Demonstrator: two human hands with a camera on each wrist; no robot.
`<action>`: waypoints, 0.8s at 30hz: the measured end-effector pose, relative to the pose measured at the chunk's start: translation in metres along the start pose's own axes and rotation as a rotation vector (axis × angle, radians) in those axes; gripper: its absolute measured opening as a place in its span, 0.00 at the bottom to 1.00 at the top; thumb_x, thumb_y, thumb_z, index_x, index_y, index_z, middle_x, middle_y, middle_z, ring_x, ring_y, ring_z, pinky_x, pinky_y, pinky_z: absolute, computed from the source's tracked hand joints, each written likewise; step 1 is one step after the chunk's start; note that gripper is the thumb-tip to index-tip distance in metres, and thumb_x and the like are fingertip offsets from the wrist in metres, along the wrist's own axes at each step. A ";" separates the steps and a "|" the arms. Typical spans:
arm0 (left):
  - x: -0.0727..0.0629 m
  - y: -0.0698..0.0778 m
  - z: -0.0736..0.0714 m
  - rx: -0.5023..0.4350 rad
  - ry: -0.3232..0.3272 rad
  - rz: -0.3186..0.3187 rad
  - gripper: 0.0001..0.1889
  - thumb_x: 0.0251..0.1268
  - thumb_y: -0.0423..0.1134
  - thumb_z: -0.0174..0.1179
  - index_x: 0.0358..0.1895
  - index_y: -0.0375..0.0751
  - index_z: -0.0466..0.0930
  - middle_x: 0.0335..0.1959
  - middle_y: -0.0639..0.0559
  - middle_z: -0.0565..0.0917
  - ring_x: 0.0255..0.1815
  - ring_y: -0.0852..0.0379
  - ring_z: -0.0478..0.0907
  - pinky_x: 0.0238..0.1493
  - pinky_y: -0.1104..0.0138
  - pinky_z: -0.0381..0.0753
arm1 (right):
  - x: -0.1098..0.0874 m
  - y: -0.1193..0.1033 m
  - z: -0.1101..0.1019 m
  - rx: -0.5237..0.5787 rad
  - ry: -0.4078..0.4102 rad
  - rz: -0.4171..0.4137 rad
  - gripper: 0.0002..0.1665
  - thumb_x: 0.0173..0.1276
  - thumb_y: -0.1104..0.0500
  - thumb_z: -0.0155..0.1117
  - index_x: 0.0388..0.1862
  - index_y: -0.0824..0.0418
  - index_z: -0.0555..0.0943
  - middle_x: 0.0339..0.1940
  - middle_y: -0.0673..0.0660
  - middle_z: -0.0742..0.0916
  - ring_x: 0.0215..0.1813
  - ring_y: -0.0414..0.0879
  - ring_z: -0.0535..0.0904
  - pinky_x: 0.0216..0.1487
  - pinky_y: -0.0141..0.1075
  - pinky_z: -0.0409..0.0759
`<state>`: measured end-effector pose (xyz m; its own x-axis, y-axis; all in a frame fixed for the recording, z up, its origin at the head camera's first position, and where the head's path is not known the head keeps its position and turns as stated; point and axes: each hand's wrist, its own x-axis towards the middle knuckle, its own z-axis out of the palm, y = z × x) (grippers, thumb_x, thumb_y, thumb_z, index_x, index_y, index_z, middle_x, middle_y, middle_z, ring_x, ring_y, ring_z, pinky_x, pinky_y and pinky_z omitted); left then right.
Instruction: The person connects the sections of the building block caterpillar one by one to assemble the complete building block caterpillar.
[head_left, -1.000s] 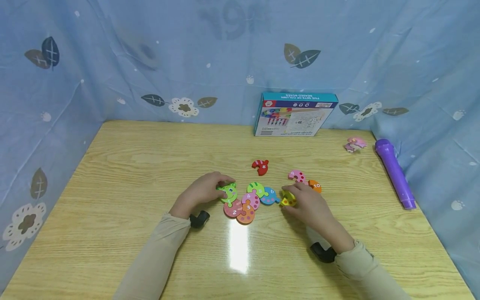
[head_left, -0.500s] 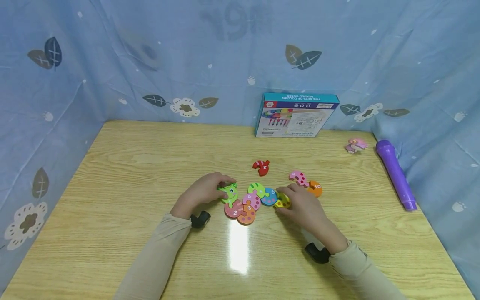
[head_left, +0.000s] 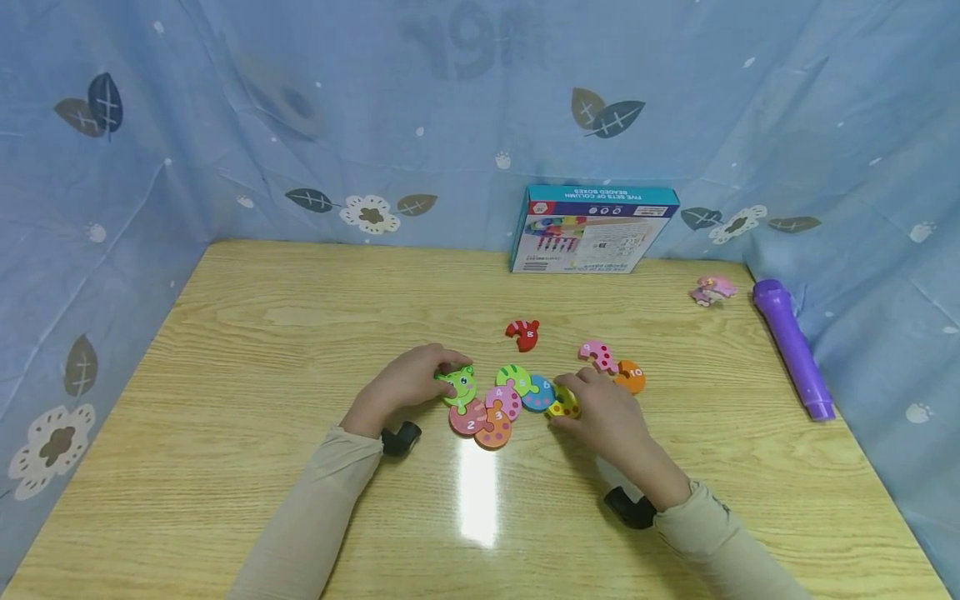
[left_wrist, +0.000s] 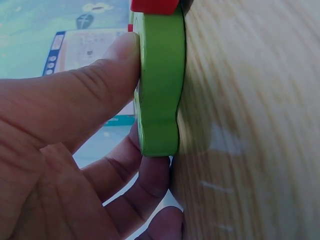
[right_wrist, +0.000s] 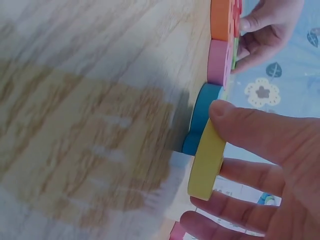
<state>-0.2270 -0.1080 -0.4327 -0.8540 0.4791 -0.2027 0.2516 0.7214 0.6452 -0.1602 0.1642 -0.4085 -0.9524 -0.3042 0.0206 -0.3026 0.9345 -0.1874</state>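
My left hand [head_left: 408,379] grips the green caterpillar-head puzzle piece [head_left: 459,388]; its thumb lies on the face and fingers curl at the far edge. From that head runs a joined chain: red 2 [head_left: 467,419], orange 3 [head_left: 492,432], pink 4 [head_left: 500,403], green 5 [head_left: 512,378] and blue 6 [head_left: 537,395]. At the chain's right end, my right hand [head_left: 609,414] pinches a yellow spotted puzzle piece [head_left: 566,405]. In the right wrist view this yellow piece [right_wrist: 206,165] tilts against the blue piece [right_wrist: 204,107], its upper end overlapping it. Fingers partly cover it from above.
Behind the chain lies a red piece 8 [head_left: 525,335]. A pink piece 9 [head_left: 597,355] meets an orange piece 10 [head_left: 631,377] beyond my right hand. A box [head_left: 592,232] stands at the back, with a pink trinket [head_left: 712,290] and purple tube [head_left: 793,350] to the right.
My right hand has carried the yellow piece left, up against the blue 6, with most of the movement in the first half second. The left hand stays on the green head.
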 end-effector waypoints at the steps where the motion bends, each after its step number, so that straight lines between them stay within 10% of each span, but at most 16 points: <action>1: 0.000 0.000 0.000 0.004 0.000 -0.001 0.24 0.53 0.37 0.66 0.57 0.53 0.77 0.45 0.54 0.77 0.45 0.57 0.72 0.48 0.62 0.72 | 0.000 0.000 0.000 -0.001 -0.005 0.004 0.32 0.47 0.48 0.75 0.50 0.59 0.79 0.38 0.56 0.80 0.35 0.47 0.75 0.25 0.34 0.69; 24: 0.000 0.001 -0.002 -0.004 -0.009 0.003 0.24 0.53 0.36 0.66 0.57 0.52 0.77 0.45 0.53 0.77 0.44 0.57 0.72 0.48 0.62 0.72 | -0.001 0.000 0.010 -0.046 0.007 -0.010 0.34 0.45 0.45 0.76 0.51 0.59 0.79 0.37 0.56 0.82 0.35 0.48 0.77 0.28 0.38 0.73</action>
<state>-0.2276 -0.1077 -0.4308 -0.8490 0.4858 -0.2076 0.2522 0.7180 0.6487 -0.1589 0.1625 -0.4182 -0.9495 -0.3124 0.0292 -0.3133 0.9390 -0.1420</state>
